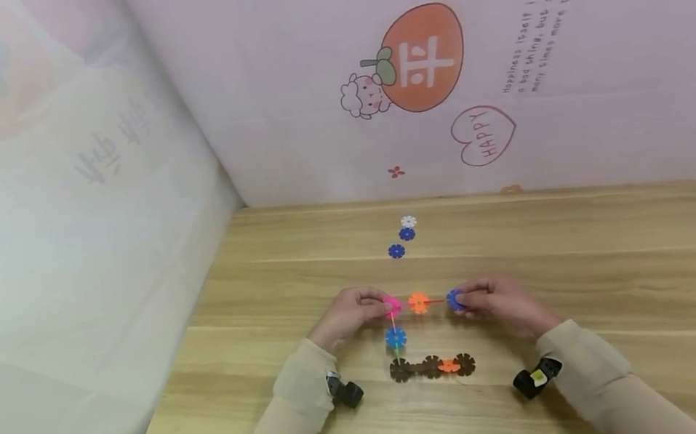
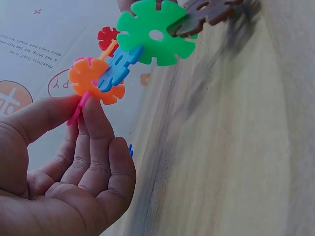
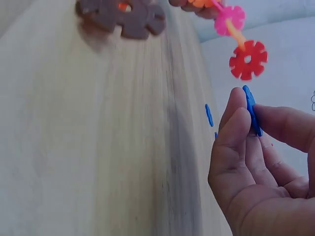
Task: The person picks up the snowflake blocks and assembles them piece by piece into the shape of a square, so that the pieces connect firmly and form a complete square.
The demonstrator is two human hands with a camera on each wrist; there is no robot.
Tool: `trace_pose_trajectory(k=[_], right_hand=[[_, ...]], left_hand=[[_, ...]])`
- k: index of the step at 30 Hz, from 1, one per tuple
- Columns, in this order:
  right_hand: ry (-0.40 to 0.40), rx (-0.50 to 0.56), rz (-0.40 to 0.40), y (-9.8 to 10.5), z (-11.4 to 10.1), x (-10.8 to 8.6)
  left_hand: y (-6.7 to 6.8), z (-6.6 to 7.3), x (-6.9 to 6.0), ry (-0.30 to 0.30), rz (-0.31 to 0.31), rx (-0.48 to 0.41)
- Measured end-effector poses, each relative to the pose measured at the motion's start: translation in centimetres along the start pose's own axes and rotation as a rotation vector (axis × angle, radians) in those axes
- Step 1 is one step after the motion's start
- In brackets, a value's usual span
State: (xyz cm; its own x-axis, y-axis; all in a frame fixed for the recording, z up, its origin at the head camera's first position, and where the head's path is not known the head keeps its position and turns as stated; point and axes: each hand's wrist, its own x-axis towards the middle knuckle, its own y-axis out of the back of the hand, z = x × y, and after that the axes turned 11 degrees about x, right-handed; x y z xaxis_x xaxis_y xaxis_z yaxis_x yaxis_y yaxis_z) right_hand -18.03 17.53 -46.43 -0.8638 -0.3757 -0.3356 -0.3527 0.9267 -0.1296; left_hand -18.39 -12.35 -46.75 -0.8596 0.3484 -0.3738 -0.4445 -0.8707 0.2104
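My left hand (image 1: pixel 354 315) pinches a pink snowflake disc (image 2: pixel 78 112) between thumb and fingers. It forms one corner of a linked chain. An orange disc (image 1: pixel 414 304) and an edge-on red disc (image 3: pixel 237 61) run rightward from it. Toward me, the chain goes through an edge-on orange disc, a blue disc (image 2: pixel 121 69) and a green disc (image 2: pixel 133 29) to brown discs (image 1: pixel 400 375) with an orange disc (image 1: pixel 450 366) among them. A separate dark blue disc (image 3: pixel 252 110) is pinched by my right hand (image 1: pixel 501 303). In the right wrist view a small gap separates it from the red disc.
Two loose blue discs (image 1: pixel 396 246) and a white disc (image 1: pixel 408 218) lie on the wooden table (image 1: pixel 251 281), beyond the hands. Printed cloth (image 1: pixel 294 107) hangs behind the table's back edge, and more cloth (image 1: pixel 77 267) covers the left side.
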Motion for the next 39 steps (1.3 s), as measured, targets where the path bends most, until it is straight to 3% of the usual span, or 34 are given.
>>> trace_pose_trajectory(k=[18, 39], right_hand=[[0.005, 0.04, -0.023, -1.0, -0.3, -0.6], [-0.017, -0.012, 0.062, -1.6, -0.5, -0.5]], left_hand=[[-0.2, -0.1, 0.1, -0.015, -0.003, 0.022], [-0.5, 0.1, 0.3, 0.004, 0.037, 0.032]])
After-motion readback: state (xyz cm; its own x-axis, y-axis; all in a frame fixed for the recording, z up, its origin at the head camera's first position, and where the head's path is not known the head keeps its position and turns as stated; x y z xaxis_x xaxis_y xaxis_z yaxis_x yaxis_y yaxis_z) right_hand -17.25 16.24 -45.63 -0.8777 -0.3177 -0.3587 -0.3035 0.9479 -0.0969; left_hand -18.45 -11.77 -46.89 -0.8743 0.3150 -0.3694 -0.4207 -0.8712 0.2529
